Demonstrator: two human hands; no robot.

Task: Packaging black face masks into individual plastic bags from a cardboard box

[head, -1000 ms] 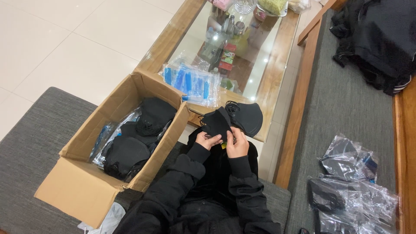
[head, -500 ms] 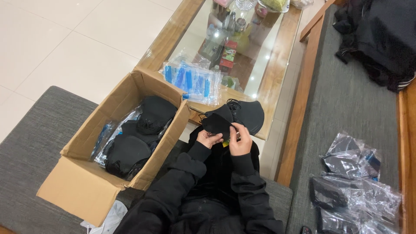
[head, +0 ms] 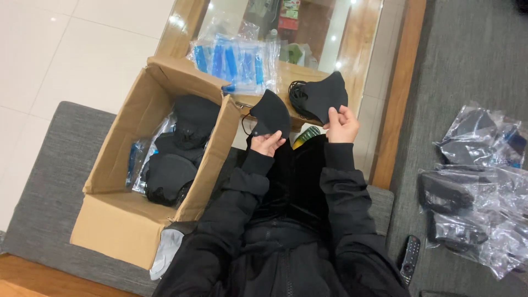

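A single black face mask (head: pixel 270 114) is being pinched at its lower edge by the fingers (head: pixel 273 137) of the left hand (head: pixel 268 144), and it is being held upright just above that hand, its ear loop hanging off to the side. A second black face mask (head: pixel 324 97) is being gripped along its lower corner by the fingers (head: pixel 336 113) of the right hand (head: pixel 342 125); a bundle of black loops is bunching at this mask's left edge (whether more than one mask is stacked there cannot be told). The two masks are being kept apart, side by side, in front of the person's chest, and both wrists are being covered by black sleeves (head: pixel 335 181).

Just behind the masks, a bundle of clear plastic bags with blue strips (head: pixel 236 60) is lying on the wooden rim of a glass-topped desk (head: pixel 393 82). To the left hand's side, an open cardboard box (head: pixel 118 220) is resting on a grey cushion (head: pixel 38 203), and more black masks (head: pixel 168 177) are being held inside it, some of them in clear wrapping. Well to the right, on a grey rug (head: pixel 467 55), a heap of clear bags with dark masks inside (head: pixel 473 187) is spread out, and a black remote control (head: pixel 409 258) is lying near it, beside the person's right elbow.
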